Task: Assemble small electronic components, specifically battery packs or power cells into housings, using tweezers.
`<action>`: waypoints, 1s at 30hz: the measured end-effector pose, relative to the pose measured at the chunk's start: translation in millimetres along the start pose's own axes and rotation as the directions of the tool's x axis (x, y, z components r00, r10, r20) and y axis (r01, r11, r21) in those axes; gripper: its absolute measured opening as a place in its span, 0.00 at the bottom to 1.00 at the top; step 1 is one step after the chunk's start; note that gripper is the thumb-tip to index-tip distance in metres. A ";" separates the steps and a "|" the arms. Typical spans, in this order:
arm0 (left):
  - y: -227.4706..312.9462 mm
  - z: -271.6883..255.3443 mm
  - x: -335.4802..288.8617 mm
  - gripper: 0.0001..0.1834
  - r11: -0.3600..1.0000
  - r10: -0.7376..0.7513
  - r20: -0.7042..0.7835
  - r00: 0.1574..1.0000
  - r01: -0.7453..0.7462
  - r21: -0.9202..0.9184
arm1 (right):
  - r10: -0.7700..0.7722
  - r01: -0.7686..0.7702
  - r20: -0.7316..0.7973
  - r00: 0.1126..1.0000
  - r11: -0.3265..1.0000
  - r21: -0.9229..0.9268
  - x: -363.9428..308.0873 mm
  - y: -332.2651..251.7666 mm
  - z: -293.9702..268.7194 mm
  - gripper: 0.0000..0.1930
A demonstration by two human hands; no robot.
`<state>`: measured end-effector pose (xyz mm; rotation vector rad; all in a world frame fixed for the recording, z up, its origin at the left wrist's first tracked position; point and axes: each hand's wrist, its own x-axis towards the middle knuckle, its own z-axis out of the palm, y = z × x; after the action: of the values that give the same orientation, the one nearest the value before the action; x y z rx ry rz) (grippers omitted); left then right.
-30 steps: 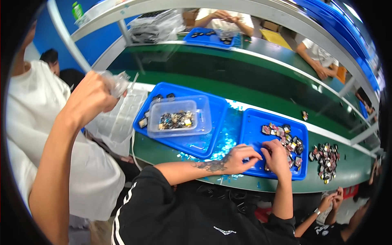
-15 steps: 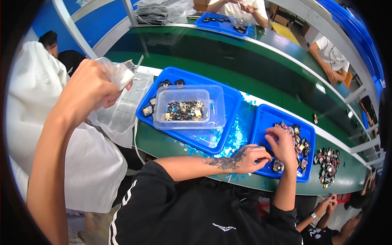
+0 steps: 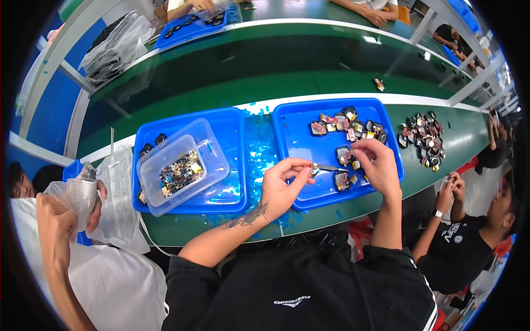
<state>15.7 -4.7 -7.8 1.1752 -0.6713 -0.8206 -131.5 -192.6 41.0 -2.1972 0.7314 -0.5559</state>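
My left hand (image 3: 286, 186), with a tattooed forearm, is closed in a pinch over the near left of the right-hand blue tray (image 3: 293, 205). At its fingertips is a small part (image 3: 314, 169) with red and yellowish bits. From there a thin grey metal strip (image 3: 329, 167), perhaps a tool, points toward my right hand (image 3: 376, 166); which hand holds it I cannot tell. My right fingers are curled together beside a small black-and-silver module (image 3: 344, 156); what they grip is hidden. Another module (image 3: 342, 180) lies just below, and more modules (image 3: 351, 124) fill the tray's far side.
Left stands another blue tray (image 3: 238, 160) with a clear plastic box (image 3: 216, 149) of tiny parts and a few black pieces. Blue film scraps (image 3: 261, 144) lie between the trays. A module pile (image 3: 424, 139) is at right. A neighbouring person's hand (image 3: 58, 218) holds a clear bag.
The view has swung right. My left hand has moved further over the tray and now shows a small part at its fingertips. The neighbour's hands with the bag have lowered.
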 end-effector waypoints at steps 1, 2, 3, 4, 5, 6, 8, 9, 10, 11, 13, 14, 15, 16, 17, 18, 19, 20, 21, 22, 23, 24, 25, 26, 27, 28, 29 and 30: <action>0.0 0.6 0.3 0.09 1.000 0.004 0.011 1.000 -0.004 0.002 | 0.034 -0.034 -0.015 0.999 0.999 0.014 -8.2 1.6 -3.2 0.07; -1.0 2.3 0.3 0.09 1.000 0.006 0.026 1.000 -0.006 0.003 | 0.053 -0.053 -0.027 0.998 0.998 -0.014 -16.7 6.0 -6.7 0.07; -0.7 2.3 0.3 0.09 1.000 -0.005 0.043 0.999 0.005 0.003 | 0.070 -0.071 -0.038 0.997 0.997 -0.014 -20.8 9.4 -7.5 0.07; 0.5 0.7 0.4 0.08 1.000 -0.008 0.018 1.000 0.008 -0.004 | 0.021 -0.023 -0.107 0.994 1.000 -0.020 -23.0 12.0 -6.6 0.06; -0.1 -0.5 -0.5 0.08 1.000 -0.016 -0.004 1.000 0.016 -0.009 | -0.024 0.019 -0.176 0.984 0.999 -0.030 -26.9 16.0 -5.9 0.06; -0.3 -2.8 -0.1 0.08 0.999 0.014 -0.001 1.000 -0.014 -0.030 | -0.056 0.046 -0.237 0.970 0.998 -0.049 -27.6 20.1 -5.3 0.06; -1.9 -6.8 0.1 0.08 1.000 0.014 0.020 1.000 -0.014 0.003 | -0.024 -0.002 -0.299 0.954 0.996 -0.088 -32.1 25.8 -6.7 0.05; -1.7 -6.4 0.9 0.08 1.000 0.009 0.028 1.000 -0.010 0.025 | -0.011 -0.034 -0.347 0.938 0.992 -0.123 -34.5 28.2 -6.7 0.04; -2.0 -4.3 1.5 0.08 0.999 0.006 0.038 0.999 -0.007 0.031 | -0.030 -0.017 -0.376 0.926 0.992 -0.123 -39.3 31.6 -6.8 0.04; -2.5 -3.0 1.4 0.08 1.000 -0.001 0.052 0.999 0.000 0.030 | -0.024 -0.023 -0.384 0.923 0.993 -0.116 -42.8 34.7 -7.2 0.04; -1.7 -2.4 1.5 0.08 0.999 -0.011 0.075 0.997 0.009 0.036 | -0.037 0.009 -0.378 0.925 0.997 -0.075 -49.7 39.5 -8.5 0.04; -0.8 -3.2 2.2 0.08 1.000 -0.010 0.047 0.999 0.010 -0.015 | -0.031 0.004 -0.385 0.922 0.998 -0.070 -51.6 38.6 -9.9 0.04; -0.1 -4.1 2.9 0.08 0.998 -0.010 0.019 1.000 0.011 -0.067 | -0.032 0.004 -0.349 0.937 0.997 -0.083 -52.4 35.7 -12.9 0.05; -0.5 -5.1 3.7 0.08 0.997 0.023 -0.008 1.000 -0.024 -0.075 | -0.033 0.003 -0.312 0.950 0.995 -0.096 -53.9 33.1 -15.3 0.06; -0.4 -5.6 5.3 0.08 0.994 0.030 -0.033 0.999 -0.034 -0.108 | -0.030 0.000 -0.318 0.948 0.996 -0.094 -55.0 30.3 -16.6 0.06; -0.8 -7.2 5.6 0.08 0.991 0.021 -0.034 0.999 -0.026 -0.129 | -0.034 0.008 -0.269 0.963 0.995 -0.099 -55.9 27.7 -17.5 0.06; -1.8 -8.3 5.9 0.08 0.989 0.012 -0.035 0.999 -0.017 -0.150 | -0.039 0.017 -0.217 0.975 0.994 -0.105 -57.1 26.7 -18.1 0.07; -2.6 -9.0 6.3 0.08 0.989 0.015 -0.034 0.999 -0.020 -0.148 | -0.038 0.021 -0.180 0.983 0.995 -0.098 -57.2 27.0 -18.1 0.07; -3.3 -10.0 6.9 0.08 0.992 0.020 -0.011 1.000 -0.021 -0.127 | -0.041 0.023 -0.182 0.983 0.995 -0.097 -56.5 25.2 -18.0 0.07; -3.0 -11.0 7.5 0.09 0.994 0.025 0.011 1.000 -0.024 -0.106 | -0.051 0.033 -0.167 0.985 0.994 -0.109 -54.7 21.9 -17.6 0.07; -2.3 -10.2 7.0 0.09 0.994 0.029 0.003 1.000 -0.029 -0.104 | -0.064 0.047 -0.146 0.987 0.992 -0.118 -52.3 18.6 -15.4 0.08; -2.0 -7.0 7.7 0.08 0.997 0.027 0.007 1.000 -0.026 -0.078 | -0.073 0.057 -0.139 0.988 0.992 -0.115 -48.8 15.9 -11.9 0.08; -1.3 -5.0 8.4 0.08 0.998 0.025 0.009 1.000 -0.025 -0.051 | -0.099 0.088 -0.095 0.991 0.989 -0.118 -44.0 13.1 -7.4 0.09; -0.7 -6.0 8.2 0.09 0.999 0.025 0.020 0.999 -0.024 -0.048 | -0.132 0.126 -0.047 0.990 0.985 -0.116 -37.4 10.1 -1.6 0.10; -2.1 -8.7 7.7 0.10 0.999 0.022 0.044 0.999 -0.021 -0.039 | -0.220 0.219 0.000 0.975 0.972 -0.089 -29.1 7.5 5.7 0.11; -2.7 -9.6 7.1 0.10 1.000 0.023 0.046 0.999 -0.022 -0.020 | -0.229 0.233 0.061 0.972 0.970 -0.073 -17.7 0.6 15.6 0.11; -3.3 -12.2 5.5 0.10 1.000 0.024 0.036 0.999 -0.024 0.001 | -0.244 0.253 0.129 0.961 0.966 -0.053 -5.9 -6.1 28.9 0.12; -0.9 -11.6 4.6 0.10 1.000 0.007 0.034 0.999 -0.008 0.021 | -0.326 0.350 0.186 0.927 0.930 -0.116 3.9 -4.7 41.2 0.11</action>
<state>27.4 -2.6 -11.5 1.1793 -0.7132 -0.8302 -103.0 -171.4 19.2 -2.4940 0.3124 -0.4939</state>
